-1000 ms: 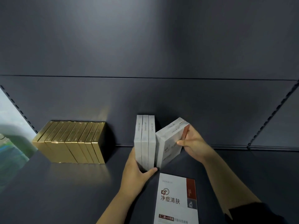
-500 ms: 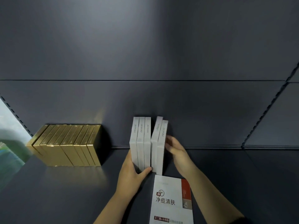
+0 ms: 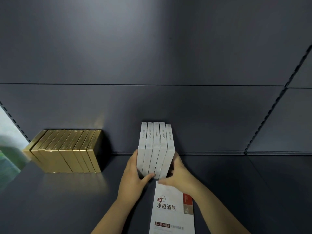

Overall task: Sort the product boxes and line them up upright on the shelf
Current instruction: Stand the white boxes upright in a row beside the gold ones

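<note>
**Five white boxes pressed into one upright block**

Since a moment ago the two right-hand boxes have closed against the other three, and the gap in the row is gone. Left thumb hooks across the lower front edges of the white boxes while the remaining fingers lie flat along the outer left face; the left hand is clamped on that side. Opposite, the right hand presses its palm and curled fingers against the outer right face, thumb low at the front corner. Between both hands the five slim boxes stand upright on the dark shelf, spines forward, touching each other, close to the back panel. Just in front of them another white box with red and grey printing lies flat, partly under the right wrist. Well off to the left, a row of gold boxes stands together, leaning slightly.
</note>
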Demonstrator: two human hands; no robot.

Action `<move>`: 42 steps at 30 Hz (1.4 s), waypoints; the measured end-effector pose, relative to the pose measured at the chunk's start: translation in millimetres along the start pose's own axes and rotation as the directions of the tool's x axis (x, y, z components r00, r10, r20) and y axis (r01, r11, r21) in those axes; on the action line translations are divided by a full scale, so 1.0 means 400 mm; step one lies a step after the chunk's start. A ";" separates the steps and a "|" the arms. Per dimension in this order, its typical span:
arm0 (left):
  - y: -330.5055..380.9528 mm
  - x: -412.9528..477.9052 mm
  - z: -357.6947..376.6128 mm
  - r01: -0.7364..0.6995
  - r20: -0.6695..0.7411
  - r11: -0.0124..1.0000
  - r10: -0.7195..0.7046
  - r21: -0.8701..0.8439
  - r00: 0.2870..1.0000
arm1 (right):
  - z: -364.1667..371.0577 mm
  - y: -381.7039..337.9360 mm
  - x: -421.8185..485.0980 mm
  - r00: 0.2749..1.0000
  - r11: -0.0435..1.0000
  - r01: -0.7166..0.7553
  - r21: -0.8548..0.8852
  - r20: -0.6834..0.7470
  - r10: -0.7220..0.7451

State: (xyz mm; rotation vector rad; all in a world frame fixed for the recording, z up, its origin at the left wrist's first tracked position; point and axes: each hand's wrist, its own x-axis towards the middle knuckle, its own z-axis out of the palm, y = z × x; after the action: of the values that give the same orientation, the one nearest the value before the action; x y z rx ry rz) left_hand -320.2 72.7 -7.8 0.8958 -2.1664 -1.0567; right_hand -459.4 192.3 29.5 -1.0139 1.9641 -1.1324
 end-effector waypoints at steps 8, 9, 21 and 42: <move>-0.014 0.004 -0.006 0.035 0.018 0.998 -0.034 -0.055 0.999 | 0.020 -0.021 0.034 0.972 0.994 0.029 -0.107 -0.230 -0.053; -0.012 0.003 -0.007 0.030 0.012 0.998 -0.030 -0.056 0.999 | 0.020 -0.023 0.033 0.971 0.993 0.022 -0.120 -0.234 -0.050; 0.008 -0.013 -0.026 0.090 0.011 0.987 -0.089 -0.135 0.996 | 0.016 0.005 -0.074 0.966 0.943 -0.205 -0.262 -0.210 0.151; 0.075 -0.268 -0.024 0.150 0.285 0.970 -0.201 0.191 0.937 | 0.060 -0.024 -0.197 0.937 0.814 -0.348 -0.464 -0.193 0.290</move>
State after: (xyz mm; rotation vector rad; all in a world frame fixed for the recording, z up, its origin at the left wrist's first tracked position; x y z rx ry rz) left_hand -256.7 164.1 1.6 1.0813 -2.4960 -1.1772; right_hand -398.2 247.1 40.0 -0.8198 2.4768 -0.5141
